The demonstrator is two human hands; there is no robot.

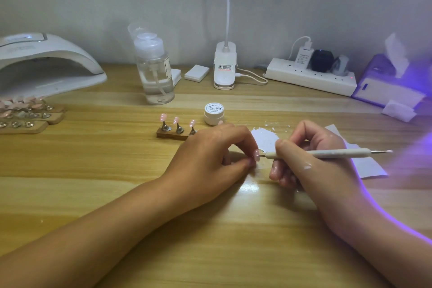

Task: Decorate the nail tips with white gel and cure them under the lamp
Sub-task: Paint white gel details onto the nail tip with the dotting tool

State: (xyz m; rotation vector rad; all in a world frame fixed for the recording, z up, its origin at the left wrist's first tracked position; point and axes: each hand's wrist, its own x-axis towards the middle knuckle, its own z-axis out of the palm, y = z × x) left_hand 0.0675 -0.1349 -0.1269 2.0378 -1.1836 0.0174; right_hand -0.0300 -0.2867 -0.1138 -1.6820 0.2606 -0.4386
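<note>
My left hand point(210, 147) pinches a pink nail tip point(256, 155) between thumb and fingers, just above the wooden table. My right hand point(311, 156) grips a pale dotting pen point(327, 154) like a pencil; its fine metal point touches the nail tip. A wooden holder point(171, 135) behind my left hand carries three pink nail tips point(176, 120) on metal stands. The white gel jar point(214, 113), lid on, stands just behind it. A white curing lamp point(46, 63) sits at the far left.
A paper sheet smeared with white gel point(266, 139) lies under my right hand. More nail holders point(28, 117) lie in front of the lamp. A pump bottle point(155, 72), a desk-lamp base point(225, 69), a power strip point(311, 77) and a tissue box point(388, 84) line the back.
</note>
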